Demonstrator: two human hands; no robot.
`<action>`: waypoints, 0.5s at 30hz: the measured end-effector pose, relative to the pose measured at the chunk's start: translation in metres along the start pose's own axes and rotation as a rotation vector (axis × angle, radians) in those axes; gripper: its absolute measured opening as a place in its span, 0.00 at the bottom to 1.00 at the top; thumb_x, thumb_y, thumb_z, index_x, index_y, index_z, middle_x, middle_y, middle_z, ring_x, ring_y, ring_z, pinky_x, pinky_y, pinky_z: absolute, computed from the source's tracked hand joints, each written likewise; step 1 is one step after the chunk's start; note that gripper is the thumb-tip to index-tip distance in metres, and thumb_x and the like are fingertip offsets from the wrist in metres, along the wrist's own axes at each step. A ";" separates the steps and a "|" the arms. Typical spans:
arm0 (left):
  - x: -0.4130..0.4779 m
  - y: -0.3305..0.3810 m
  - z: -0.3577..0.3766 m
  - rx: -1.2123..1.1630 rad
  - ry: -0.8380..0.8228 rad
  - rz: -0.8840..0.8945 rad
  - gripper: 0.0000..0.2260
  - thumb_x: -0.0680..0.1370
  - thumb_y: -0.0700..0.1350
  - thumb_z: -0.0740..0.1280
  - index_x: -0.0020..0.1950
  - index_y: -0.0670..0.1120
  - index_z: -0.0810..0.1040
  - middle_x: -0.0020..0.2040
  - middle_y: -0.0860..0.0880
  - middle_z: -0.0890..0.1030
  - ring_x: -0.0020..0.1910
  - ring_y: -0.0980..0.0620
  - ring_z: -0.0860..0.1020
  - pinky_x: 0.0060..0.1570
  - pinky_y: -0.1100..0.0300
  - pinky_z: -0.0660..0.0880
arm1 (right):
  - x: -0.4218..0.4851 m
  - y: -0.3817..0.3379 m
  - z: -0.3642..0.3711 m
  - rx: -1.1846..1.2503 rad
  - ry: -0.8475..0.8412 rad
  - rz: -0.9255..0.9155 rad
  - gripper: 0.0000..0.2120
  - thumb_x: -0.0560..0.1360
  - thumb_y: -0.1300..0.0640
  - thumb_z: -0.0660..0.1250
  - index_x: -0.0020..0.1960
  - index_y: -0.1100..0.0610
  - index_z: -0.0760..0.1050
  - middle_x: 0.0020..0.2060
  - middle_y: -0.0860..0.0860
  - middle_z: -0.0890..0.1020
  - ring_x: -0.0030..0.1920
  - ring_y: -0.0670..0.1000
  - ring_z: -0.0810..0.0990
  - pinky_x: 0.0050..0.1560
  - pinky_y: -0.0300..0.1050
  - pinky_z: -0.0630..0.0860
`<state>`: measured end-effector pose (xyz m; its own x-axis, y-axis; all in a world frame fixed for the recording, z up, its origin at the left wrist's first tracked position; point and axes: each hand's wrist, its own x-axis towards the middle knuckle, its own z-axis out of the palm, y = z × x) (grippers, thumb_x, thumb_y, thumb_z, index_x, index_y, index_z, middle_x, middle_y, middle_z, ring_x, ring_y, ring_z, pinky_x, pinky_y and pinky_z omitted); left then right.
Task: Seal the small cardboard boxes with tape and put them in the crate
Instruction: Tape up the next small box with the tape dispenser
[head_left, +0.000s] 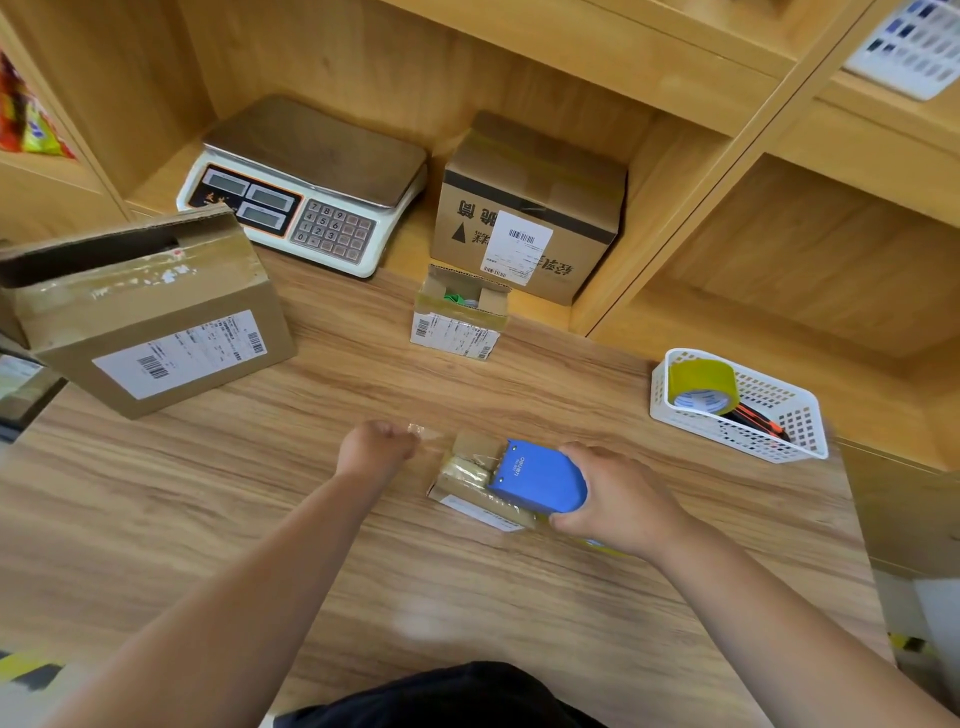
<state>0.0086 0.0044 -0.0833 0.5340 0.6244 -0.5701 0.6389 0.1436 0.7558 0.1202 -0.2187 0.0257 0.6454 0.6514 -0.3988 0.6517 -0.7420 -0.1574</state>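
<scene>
Right hand (618, 499): fingers and thumb curled round a blue tape dispenser (540, 480), which rests on top of a small cardboard box (475, 493); left hand (376, 447): closed into a fist beside the box, pinching the free end of a clear tape strip (423, 431) that runs from the box top toward that hand. The small cardboard box lies flat near the middle of the desk (311, 519), somewhat toward the right edge, a white label showing on its near side. Farther out: a second small box (460, 317), flaps open, with something green inside, stands at the far edge of the desk; a white basket (763, 436) sits near the far right corner, holding an olive tape roll (701, 384) and red-and-black items too small to identify; a large box (150, 322), labelled and open on top, occupies the far left corner. Behind the far edge, on the shelf (410, 249): a digital scale (311, 182) at left; a taped, labelled carton (530, 208) at right, directly behind the second small box.
</scene>
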 end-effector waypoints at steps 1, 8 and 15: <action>0.001 -0.002 0.001 -0.002 -0.002 -0.011 0.17 0.73 0.42 0.71 0.26 0.46 0.70 0.24 0.51 0.69 0.26 0.52 0.65 0.30 0.62 0.62 | 0.000 0.000 0.000 -0.003 -0.003 0.000 0.26 0.64 0.42 0.70 0.60 0.44 0.69 0.49 0.43 0.78 0.50 0.50 0.76 0.44 0.43 0.71; 0.002 -0.008 0.016 0.042 -0.029 -0.088 0.17 0.74 0.43 0.71 0.27 0.46 0.70 0.27 0.50 0.71 0.28 0.52 0.68 0.32 0.60 0.63 | -0.001 0.001 0.002 -0.055 0.014 -0.006 0.27 0.65 0.42 0.70 0.61 0.44 0.67 0.50 0.44 0.77 0.51 0.50 0.76 0.41 0.43 0.65; -0.003 -0.002 0.028 0.249 -0.104 -0.038 0.16 0.77 0.46 0.66 0.30 0.48 0.72 0.29 0.51 0.73 0.33 0.50 0.73 0.29 0.64 0.65 | 0.000 0.004 0.006 -0.128 0.061 -0.034 0.31 0.66 0.41 0.68 0.67 0.45 0.65 0.56 0.44 0.77 0.56 0.49 0.75 0.57 0.43 0.64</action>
<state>0.0206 -0.0192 -0.0922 0.5526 0.5380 -0.6365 0.7693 -0.0356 0.6379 0.1200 -0.2228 0.0193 0.6425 0.6871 -0.3393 0.7165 -0.6957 -0.0519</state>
